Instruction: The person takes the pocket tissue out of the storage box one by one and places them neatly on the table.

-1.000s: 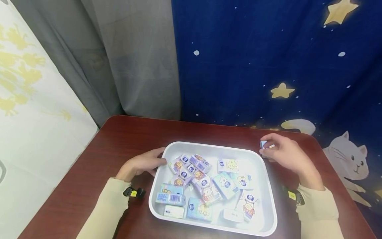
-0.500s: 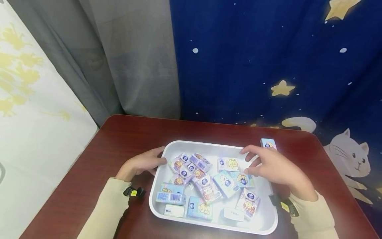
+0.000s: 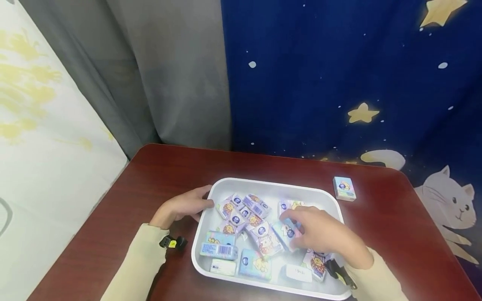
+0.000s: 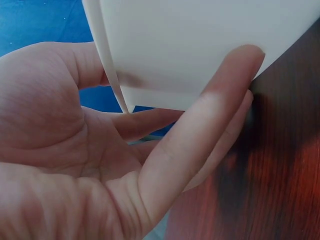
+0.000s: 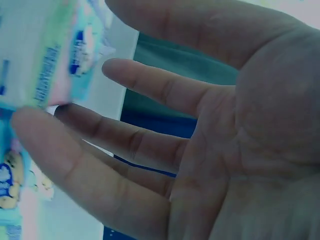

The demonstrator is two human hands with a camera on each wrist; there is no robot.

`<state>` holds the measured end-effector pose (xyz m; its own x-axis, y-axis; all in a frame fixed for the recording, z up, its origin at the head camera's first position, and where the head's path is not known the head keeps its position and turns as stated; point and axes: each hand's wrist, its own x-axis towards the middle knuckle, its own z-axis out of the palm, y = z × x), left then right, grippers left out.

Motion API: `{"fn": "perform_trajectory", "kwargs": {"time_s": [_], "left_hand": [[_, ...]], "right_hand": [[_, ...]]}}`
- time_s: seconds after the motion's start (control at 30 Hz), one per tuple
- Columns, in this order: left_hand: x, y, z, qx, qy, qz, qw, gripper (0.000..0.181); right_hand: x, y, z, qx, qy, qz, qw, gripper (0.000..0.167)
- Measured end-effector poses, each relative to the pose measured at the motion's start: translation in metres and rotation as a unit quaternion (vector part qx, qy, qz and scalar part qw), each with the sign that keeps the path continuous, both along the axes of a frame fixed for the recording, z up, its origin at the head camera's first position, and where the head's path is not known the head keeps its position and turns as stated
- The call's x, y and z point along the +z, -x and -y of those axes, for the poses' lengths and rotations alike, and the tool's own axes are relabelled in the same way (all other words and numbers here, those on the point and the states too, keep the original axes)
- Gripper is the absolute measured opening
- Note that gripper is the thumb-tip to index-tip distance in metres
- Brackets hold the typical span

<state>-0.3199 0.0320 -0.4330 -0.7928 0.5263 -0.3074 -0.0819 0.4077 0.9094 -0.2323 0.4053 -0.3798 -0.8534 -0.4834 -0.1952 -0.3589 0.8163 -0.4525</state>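
Observation:
A white tray full of small tissue packs stands on the table. At its left side my left hand grips the wall, thumb over the rim and fingers along the outside. In the left wrist view the fingers lie against the tray's outer wall. My right hand hangs over the right part of the tray, fingers spread. Its fingertips are at a light blue tissue pack; contact is not clear. In the right wrist view a pack lies just beyond the straight fingers. The hand partly hides neighbouring packs.
One light blue tissue pack lies on the dark red table, beyond the tray's far right corner. Purple packs and blue ones lie loose in the tray. Blue and grey curtains hang behind the table.
My right hand has let go of a blue tissue pack on the table at the far right and moved left over the tray. The left hand stays on the tray.

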Motion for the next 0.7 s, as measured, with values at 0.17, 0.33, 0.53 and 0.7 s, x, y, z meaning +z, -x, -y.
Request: {"fn": "perform_trajectory", "kwargs": {"time_s": [0.17, 0.33, 0.53, 0.7], "left_hand": [[-0.001, 0.0, 0.0, -0.003, -0.005, -0.006, 1.0, 0.052], [-0.002, 0.0, 0.001, 0.001, -0.004, -0.006, 1.0, 0.052], [-0.002, 0.001, 0.002, -0.003, -0.004, -0.007, 1.0, 0.052], [-0.003, 0.001, 0.0, -0.008, -0.005, -0.007, 0.9999, 0.053]], "right_hand": [[-0.01, -0.003, 0.004, -0.008, 0.002, -0.002, 1.0, 0.064], [-0.016, -0.005, 0.007, -0.016, 0.006, 0.018, 0.9997, 0.067], [-0.017, 0.0, 0.005, 0.014, 0.009, 0.029, 0.9994, 0.063], [-0.017, 0.008, -0.007, 0.053, 0.039, 0.033, 0.9973, 0.055]]}}
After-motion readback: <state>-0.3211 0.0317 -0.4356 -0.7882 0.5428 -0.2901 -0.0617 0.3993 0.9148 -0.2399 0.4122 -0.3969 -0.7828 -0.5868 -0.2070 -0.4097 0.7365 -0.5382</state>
